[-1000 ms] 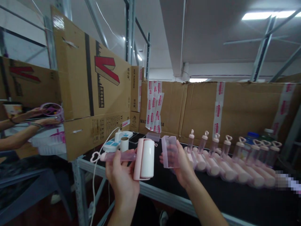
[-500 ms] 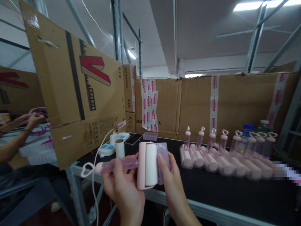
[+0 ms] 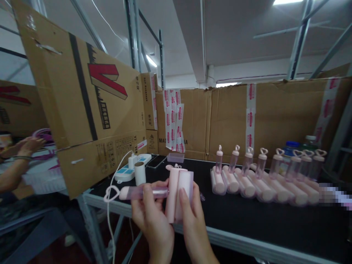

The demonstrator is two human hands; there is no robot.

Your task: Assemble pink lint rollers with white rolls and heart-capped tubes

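Note:
A pink lint roller (image 3: 172, 196) is held between my two hands above the front edge of the table, its head upright. My left hand (image 3: 154, 220) is closed around its translucent handle (image 3: 137, 193), which points left and ends in a heart-shaped loop (image 3: 111, 193). My right hand (image 3: 191, 216) presses a translucent cover (image 3: 187, 181) against the roller's right side, thumb in front and fingers behind. Beneath the cover the white roll shows only faintly.
Several covered lint rollers (image 3: 249, 189) stand in a row on the black table (image 3: 236, 223), handles up. Behind the hands are a cardboard tube (image 3: 140, 173), a power strip (image 3: 125, 175), a phone (image 3: 156, 161) and a clear lilac piece (image 3: 175, 158). Another person's arm (image 3: 16, 165) shows far left.
The cover, held just right of the bare white roll before, now lies over it. My right hand has moved closer to my left, and the lint roller has shifted slightly right.

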